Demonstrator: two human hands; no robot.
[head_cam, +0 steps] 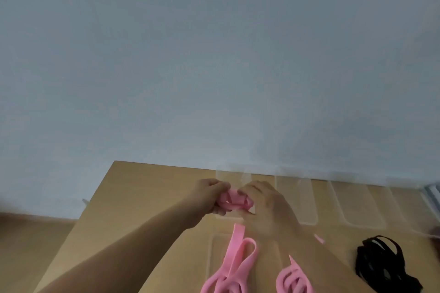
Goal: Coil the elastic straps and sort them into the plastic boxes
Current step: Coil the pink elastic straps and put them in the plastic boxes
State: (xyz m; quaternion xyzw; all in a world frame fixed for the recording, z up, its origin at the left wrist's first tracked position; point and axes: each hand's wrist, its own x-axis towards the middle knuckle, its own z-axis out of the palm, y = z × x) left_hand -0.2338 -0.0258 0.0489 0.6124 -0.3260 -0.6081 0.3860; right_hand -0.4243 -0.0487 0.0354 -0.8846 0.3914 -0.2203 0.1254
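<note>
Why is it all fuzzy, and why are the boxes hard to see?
In the head view everything is soft, the left hand and right hand blurred round the pink strap; in the head view the clear boxes show only faint outlines.

Wooden table (142,197) carries clear plastic boxes (295,200), loose pink straps (238,259) and black straps (381,261)

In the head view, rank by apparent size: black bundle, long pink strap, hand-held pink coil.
1-2. long pink strap, black bundle: alike, both cropped.
3. hand-held pink coil: smallest, though farther and partly hidden.
</note>
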